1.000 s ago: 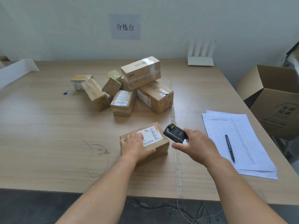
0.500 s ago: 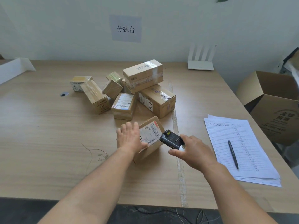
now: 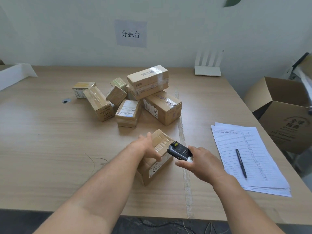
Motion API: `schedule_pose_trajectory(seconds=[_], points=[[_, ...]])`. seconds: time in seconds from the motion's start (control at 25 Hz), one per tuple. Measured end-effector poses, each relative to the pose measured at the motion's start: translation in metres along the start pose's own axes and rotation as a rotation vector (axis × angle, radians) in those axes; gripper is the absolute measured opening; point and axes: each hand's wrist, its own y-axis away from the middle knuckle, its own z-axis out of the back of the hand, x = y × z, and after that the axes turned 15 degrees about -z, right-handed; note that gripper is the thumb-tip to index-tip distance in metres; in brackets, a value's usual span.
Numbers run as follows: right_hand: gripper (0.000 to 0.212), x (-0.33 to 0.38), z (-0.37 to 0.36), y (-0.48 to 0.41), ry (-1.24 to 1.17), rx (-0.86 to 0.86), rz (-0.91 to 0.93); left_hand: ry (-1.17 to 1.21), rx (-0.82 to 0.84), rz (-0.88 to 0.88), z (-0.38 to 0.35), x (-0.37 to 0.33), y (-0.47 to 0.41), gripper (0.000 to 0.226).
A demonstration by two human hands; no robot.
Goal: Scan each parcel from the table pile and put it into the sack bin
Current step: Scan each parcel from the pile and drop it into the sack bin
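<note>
I'm seeing matt brown cardboard on the parcel (image 3: 156,170), with glossy clear tape shining across its top. The scanner (image 3: 179,152) is showing smooth black plastic. The pile (image 3: 148,81) is glinting with the same shiny tape over cardboard. The table (image 3: 50,141) is looking like matt, pale wood-grain. The sheets (image 3: 228,149) are looking like plain white paper.

**Left side open, right side crowded**

The surface (image 3: 42,141) lies bare across its left and near parts. The parcel pile (image 3: 135,98) blocks the middle toward the wall. At right, a paper stack (image 3: 233,141) with a pen (image 3: 241,163) lies beside the open cardboard box (image 3: 287,125).
</note>
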Motion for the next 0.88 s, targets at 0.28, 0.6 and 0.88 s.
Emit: schedule_pose_trajectory(seconds=[0.28, 0.6, 0.88], points=[[0.058, 0.007, 0.001, 0.003, -0.014, 0.027, 0.032, -0.192, 0.124, 0.202, 0.004, 0.028, 0.014, 0.139], [0.061, 0.027, -0.003, 0.002, 0.02, 0.048, 0.107, -0.08, 0.111, 0.241, 0.011, 0.034, 0.027, 0.113], [0.056, 0.036, -0.002, 0.001, 0.009, 0.074, 0.13, 0.159, -0.097, 0.263, 0.017, 0.051, 0.033, 0.097]])
